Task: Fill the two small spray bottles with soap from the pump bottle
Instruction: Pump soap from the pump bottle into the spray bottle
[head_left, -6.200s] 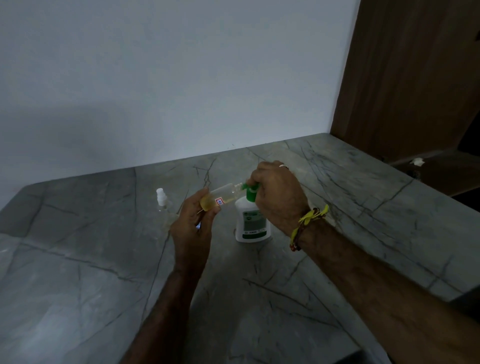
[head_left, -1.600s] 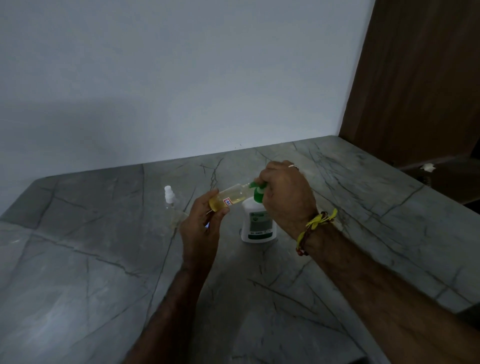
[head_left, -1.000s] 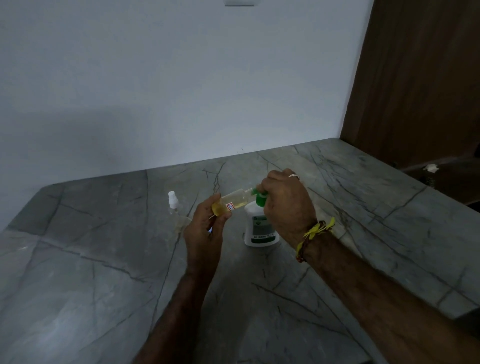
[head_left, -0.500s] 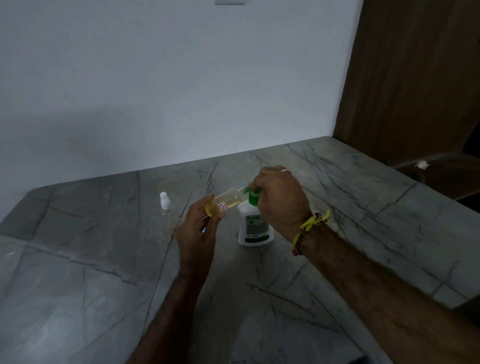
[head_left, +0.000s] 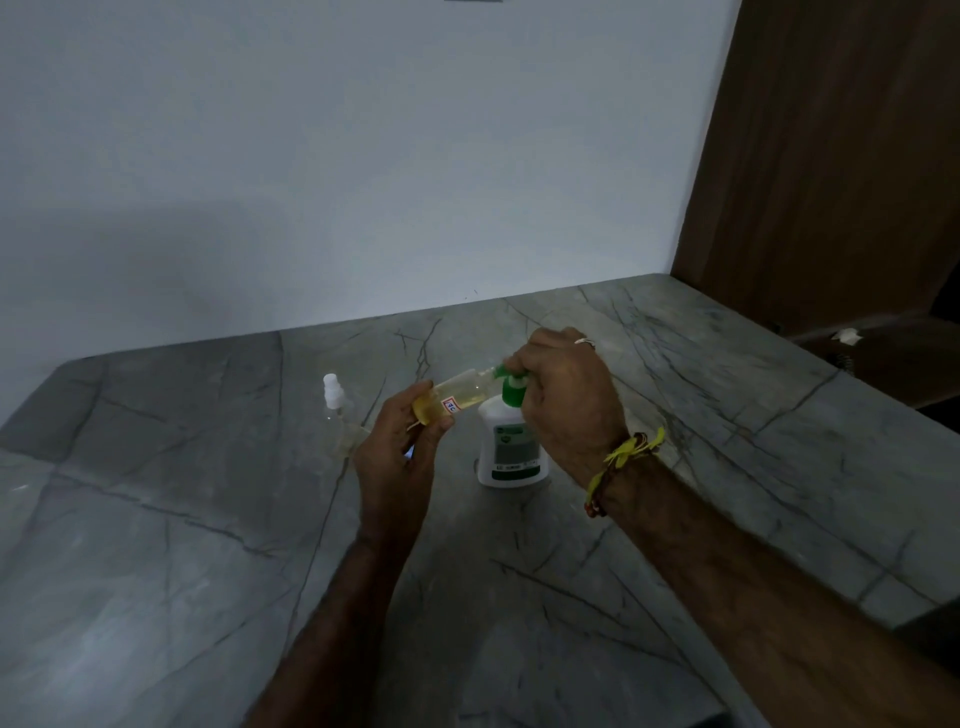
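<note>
My left hand (head_left: 397, 457) holds a small clear spray bottle (head_left: 454, 397) tilted almost flat, its open mouth at the green nozzle of the pump bottle. Yellow soap fills its lower part, and a small red and white sticker shows on its side. The white pump bottle (head_left: 511, 447) stands upright on the counter, with a green pump head. My right hand (head_left: 569, 400) is curled over that pump head and covers most of it. The second small spray bottle (head_left: 336, 410), clear with a white spray cap, stands to the left of my left hand.
The grey veined stone counter (head_left: 208, 545) runs to a white wall behind. A brown wooden panel (head_left: 831, 156) rises at the right, with a dark lower ledge holding a small white object (head_left: 847, 336). The counter's right edge lies close to my right forearm.
Both hands keep their hold on the bottles. The soap level in the tilted bottle has risen a little since the oldest frame. Only the head camera has shifted slightly.
</note>
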